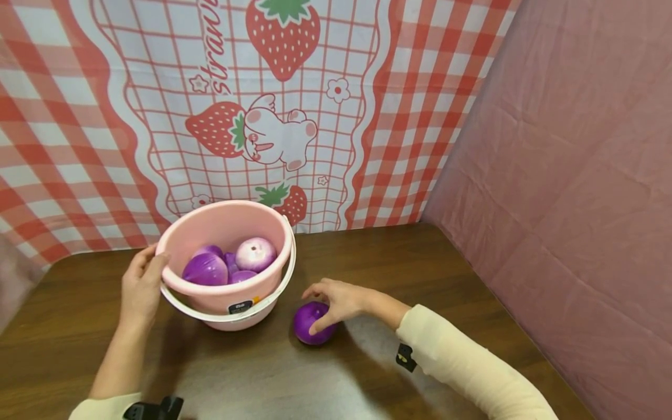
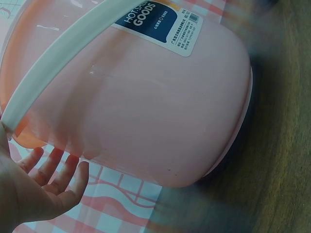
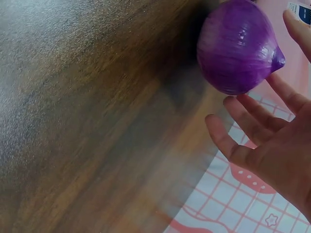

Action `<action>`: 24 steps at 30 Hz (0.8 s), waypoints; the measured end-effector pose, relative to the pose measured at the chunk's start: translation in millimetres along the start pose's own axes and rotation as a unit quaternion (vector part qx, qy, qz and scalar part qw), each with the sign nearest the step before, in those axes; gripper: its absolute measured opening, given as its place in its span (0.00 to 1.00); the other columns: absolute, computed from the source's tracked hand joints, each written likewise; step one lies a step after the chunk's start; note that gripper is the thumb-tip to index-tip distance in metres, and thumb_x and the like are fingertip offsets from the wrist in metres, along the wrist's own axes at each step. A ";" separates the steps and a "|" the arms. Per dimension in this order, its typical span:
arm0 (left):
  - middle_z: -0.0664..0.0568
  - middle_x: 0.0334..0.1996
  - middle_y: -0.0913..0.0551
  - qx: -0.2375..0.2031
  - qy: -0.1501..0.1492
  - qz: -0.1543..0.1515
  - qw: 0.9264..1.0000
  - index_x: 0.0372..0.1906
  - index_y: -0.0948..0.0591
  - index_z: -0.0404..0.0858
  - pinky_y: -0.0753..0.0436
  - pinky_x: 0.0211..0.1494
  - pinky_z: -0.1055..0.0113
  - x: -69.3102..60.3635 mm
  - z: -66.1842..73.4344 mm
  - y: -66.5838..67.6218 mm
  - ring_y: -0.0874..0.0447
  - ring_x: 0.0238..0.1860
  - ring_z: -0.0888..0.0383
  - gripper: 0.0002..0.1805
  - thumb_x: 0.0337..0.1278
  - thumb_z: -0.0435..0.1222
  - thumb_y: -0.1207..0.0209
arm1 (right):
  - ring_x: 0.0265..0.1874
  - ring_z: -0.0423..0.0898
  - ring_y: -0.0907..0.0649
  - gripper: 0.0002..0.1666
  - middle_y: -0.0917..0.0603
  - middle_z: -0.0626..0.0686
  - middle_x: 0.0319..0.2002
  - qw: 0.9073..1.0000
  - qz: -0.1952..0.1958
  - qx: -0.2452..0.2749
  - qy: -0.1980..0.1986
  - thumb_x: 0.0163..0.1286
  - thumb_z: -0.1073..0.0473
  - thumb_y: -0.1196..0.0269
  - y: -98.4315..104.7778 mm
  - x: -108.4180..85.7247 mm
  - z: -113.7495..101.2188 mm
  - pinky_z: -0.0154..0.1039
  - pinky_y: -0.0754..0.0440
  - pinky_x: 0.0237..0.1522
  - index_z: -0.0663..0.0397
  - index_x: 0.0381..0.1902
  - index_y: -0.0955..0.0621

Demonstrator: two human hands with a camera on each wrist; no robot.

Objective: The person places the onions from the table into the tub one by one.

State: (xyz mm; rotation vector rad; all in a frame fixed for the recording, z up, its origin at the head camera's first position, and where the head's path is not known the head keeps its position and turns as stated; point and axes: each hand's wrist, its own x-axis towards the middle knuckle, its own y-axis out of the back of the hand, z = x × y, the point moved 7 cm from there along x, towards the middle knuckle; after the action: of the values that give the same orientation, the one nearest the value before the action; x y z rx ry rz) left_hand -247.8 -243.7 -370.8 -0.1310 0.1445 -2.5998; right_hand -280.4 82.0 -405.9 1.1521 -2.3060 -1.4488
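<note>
A pink bucket (image 1: 220, 221) with a white handle (image 1: 287, 274) stands on the table and leans toward me. Inside it lie several purple onions (image 1: 206, 269), one showing its pale root end (image 1: 255, 254). My left hand (image 1: 142, 287) grips the bucket's left rim, thumb over the edge and fingers against the outside, as the left wrist view shows. To the right of the bucket a glossy purple onion (image 3: 238, 46) sits on the tabletop. Over it hovers my right hand (image 1: 338, 300), fingers and thumb spread around it without a visible grip.
The brown wooden table (image 1: 399, 256) runs back to a red-and-white checked cloth (image 1: 415, 105) with strawberry prints. A pink cloth (image 1: 577, 146) hangs along the right side. The bucket's front carries a dark label (image 2: 160, 22).
</note>
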 end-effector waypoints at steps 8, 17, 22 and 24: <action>0.72 0.30 0.21 0.006 0.000 -0.001 1.000 0.39 0.24 0.55 0.27 0.38 0.87 0.9 -0.4 0.1 0.24 0.34 0.74 0.08 0.60 0.36 0.46 | 0.50 0.45 0.25 0.42 0.25 0.52 0.50 0.999 -0.015 -0.022 0.022 0.44 0.45 0.25 -6.3 -0.3 -3.7 0.31 0.26 0.52 0.47 0.57 0.26; 0.72 0.30 0.22 0.009 -0.002 -0.002 1.000 0.40 0.25 0.55 0.27 0.39 0.87 0.8 0.0 0.0 0.24 0.35 0.75 0.08 0.60 0.37 0.46 | 0.51 0.46 0.24 0.40 0.23 0.52 0.49 0.999 -0.009 -0.040 0.029 0.44 0.46 0.25 -8.0 -0.2 -2.2 0.33 0.25 0.52 0.47 0.56 0.26; 0.72 0.30 0.22 0.013 -0.005 -0.003 1.000 0.40 0.25 0.55 0.27 0.38 0.87 0.4 0.9 0.1 0.24 0.34 0.75 0.08 0.61 0.37 0.46 | 0.50 0.45 0.23 0.39 0.23 0.52 0.49 0.999 -0.007 -0.035 0.034 0.45 0.47 0.25 -8.8 0.4 -0.5 0.32 0.25 0.51 0.48 0.56 0.26; 0.72 0.29 0.22 0.016 -0.007 -0.002 1.000 0.40 0.25 0.55 0.27 0.37 0.87 0.1 1.2 0.3 0.24 0.34 0.75 0.08 0.61 0.37 0.46 | 0.50 0.45 0.23 0.39 0.23 0.52 0.50 0.999 -0.007 -0.033 0.032 0.45 0.47 0.25 -8.8 0.3 0.7 0.31 0.25 0.51 0.48 0.56 0.26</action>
State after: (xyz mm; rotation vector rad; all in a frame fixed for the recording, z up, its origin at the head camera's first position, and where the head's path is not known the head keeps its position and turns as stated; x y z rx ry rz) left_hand -247.5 -244.1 -369.7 -0.1379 0.0976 -2.6042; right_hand -276.4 80.3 -413.6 1.1805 -2.1940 -1.4588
